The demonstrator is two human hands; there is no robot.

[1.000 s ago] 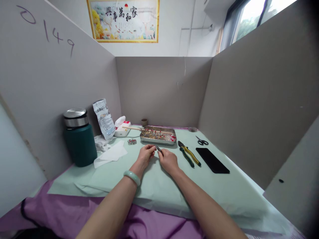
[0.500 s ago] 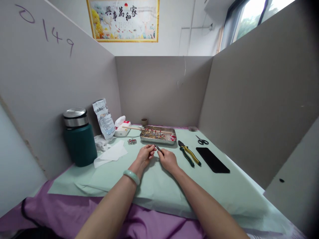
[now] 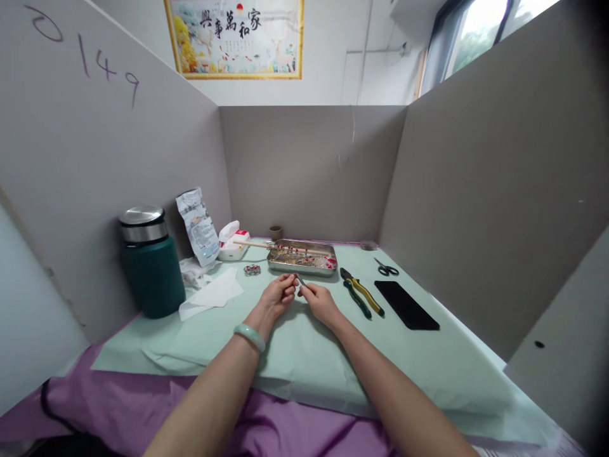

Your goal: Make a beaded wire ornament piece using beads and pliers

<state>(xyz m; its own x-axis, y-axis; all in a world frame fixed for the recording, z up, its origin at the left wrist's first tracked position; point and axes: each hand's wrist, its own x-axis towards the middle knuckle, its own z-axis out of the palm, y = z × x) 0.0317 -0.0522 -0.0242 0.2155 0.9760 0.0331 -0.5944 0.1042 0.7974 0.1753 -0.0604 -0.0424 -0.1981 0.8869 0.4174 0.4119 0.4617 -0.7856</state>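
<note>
Green mat [image 3: 295, 355], just before the bead tray [image 3: 301, 272]: my right hand [image 3: 321, 303] grips a slim metal tool [image 3: 300, 280], my left hand [image 3: 275, 299] pinches its tip; fine fitting, I judge, needing steadiness next.

tray [image 3: 301, 269]: shiny metal | flask [image 3: 151, 266]: matt dark-green body, brushed steel lid | phone [image 3: 406, 304]: glossy black | pliers [image 3: 360, 294]: metal, yellow-green plastic grips | table cover [image 3: 304, 355]: matt pale-green paper | bangle [image 3: 248, 336]: smooth, polished, jade-like | booth walls [image 3: 309, 171]: matt grey board
</note>
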